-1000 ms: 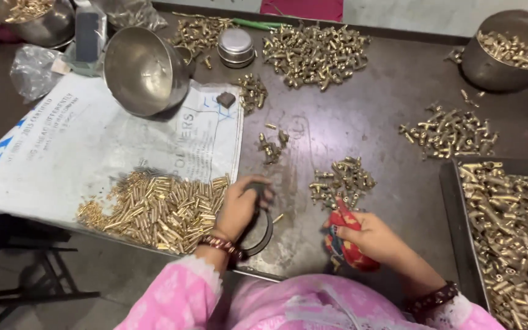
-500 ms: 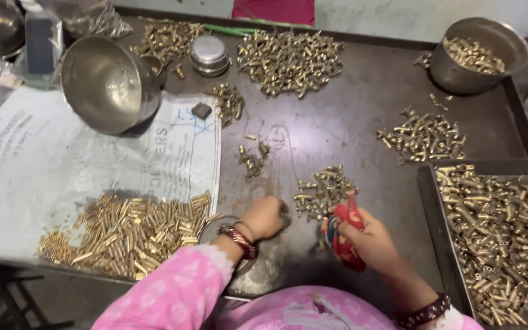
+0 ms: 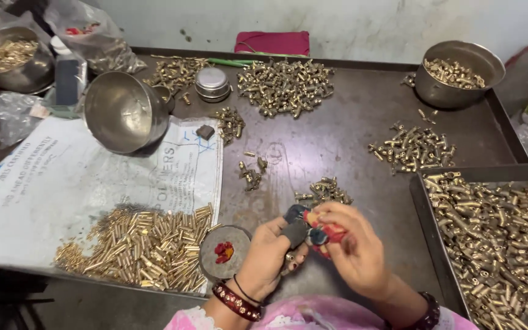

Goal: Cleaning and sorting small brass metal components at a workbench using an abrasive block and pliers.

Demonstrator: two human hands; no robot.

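My left hand [image 3: 269, 255] and my right hand [image 3: 352, 250] meet at the near middle of the metal table [image 3: 337, 146]. My right hand grips a small red-handled tool [image 3: 324, 233]. My left hand pinches a small dark part [image 3: 294, 232] against the tool's tip. Just beyond the hands lies a small heap of brass fittings [image 3: 325, 190]. A round metal lid with red bits in it [image 3: 223, 252] sits left of my left hand. Further left, a pile of brass pins [image 3: 139, 245] rests on a white printed sheet [image 3: 62, 189].
A tray full of brass fittings [image 3: 496, 232] stands at the right. Steel bowls sit at the back left [image 3: 126, 111], far left [image 3: 8, 58] and back right [image 3: 456, 73]. More brass heaps [image 3: 285, 85] [image 3: 414, 148] lie at the back; a small tin [image 3: 212, 82] is there too.
My left hand has left the round lid and come up to meet my right hand at the tool. The view has shifted leftward over the table.
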